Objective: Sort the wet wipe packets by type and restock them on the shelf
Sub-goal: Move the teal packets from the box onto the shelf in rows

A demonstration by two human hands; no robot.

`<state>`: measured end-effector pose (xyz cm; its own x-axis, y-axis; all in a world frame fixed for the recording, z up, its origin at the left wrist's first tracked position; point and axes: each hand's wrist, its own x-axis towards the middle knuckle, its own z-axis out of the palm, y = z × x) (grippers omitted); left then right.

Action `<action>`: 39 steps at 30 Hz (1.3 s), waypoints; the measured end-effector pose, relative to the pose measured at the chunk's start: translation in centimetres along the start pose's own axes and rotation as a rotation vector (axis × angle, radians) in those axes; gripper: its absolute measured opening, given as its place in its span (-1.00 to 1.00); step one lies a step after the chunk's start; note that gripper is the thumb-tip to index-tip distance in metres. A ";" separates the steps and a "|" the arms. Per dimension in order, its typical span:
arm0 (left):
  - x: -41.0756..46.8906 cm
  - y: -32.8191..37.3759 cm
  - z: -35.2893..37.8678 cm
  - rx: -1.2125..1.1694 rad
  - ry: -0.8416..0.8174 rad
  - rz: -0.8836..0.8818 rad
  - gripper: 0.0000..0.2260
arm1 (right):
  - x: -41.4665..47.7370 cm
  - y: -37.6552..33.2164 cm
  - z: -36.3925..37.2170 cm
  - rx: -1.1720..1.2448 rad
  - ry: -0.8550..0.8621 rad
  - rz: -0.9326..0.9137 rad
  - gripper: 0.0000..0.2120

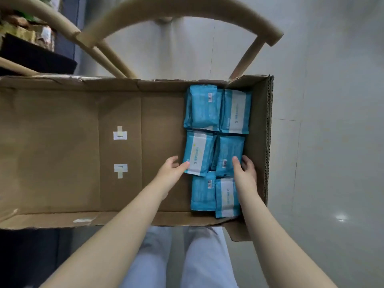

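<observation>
Six packets [202,109] lie in pairs at the right end of a box [62,142] set on a chair [187,9]. Left hand [172,168] and right hand [246,170] pinch the outer edges of the middle pair [228,154], thumbs on top. Squeezed sideways, the slick pair could buckle and slip free, mixing types.

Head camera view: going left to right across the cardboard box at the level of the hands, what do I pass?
Tape labels → left hand → white-fronted packet → barcode-side packet → right hand → box's right wall → grey floor.
</observation>
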<state>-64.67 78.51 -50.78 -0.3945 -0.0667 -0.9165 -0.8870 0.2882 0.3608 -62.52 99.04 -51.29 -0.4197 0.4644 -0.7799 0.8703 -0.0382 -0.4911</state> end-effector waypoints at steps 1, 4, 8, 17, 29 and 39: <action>0.7 0.7 0.5 -0.009 0.003 -0.003 -0.40 | 0.5 -0.2 0.4 -0.030 0.021 -0.011 -0.46; 2.0 2.7 1.7 0.045 0.036 0.005 -0.45 | 1.1 -0.8 1.2 -0.154 0.101 -0.047 -0.50; 2.8 4.0 1.9 0.079 0.123 -0.010 -0.67 | 1.8 -1.4 1.3 -0.264 0.150 -0.026 -0.74; 2.3 2.4 1.2 -0.006 0.200 0.036 -0.90 | 2.5 -1.6 1.6 -0.314 0.120 -0.020 -0.64; -2.6 -0.7 -0.5 -0.241 0.233 0.167 -0.96 | -1.2 -2.5 0.1 -0.142 0.213 -0.196 -0.77; -18.7 -13.6 -12.9 -0.798 0.466 0.231 -0.88 | -20.8 -3.9 7.3 0.308 -0.542 -0.246 -0.74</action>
<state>-48.33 63.48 -36.36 -0.4835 -0.5131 -0.7092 -0.6095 -0.3842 0.6935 -59.06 83.02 -35.98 -0.7366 -0.0155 -0.6761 0.6530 -0.2764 -0.7051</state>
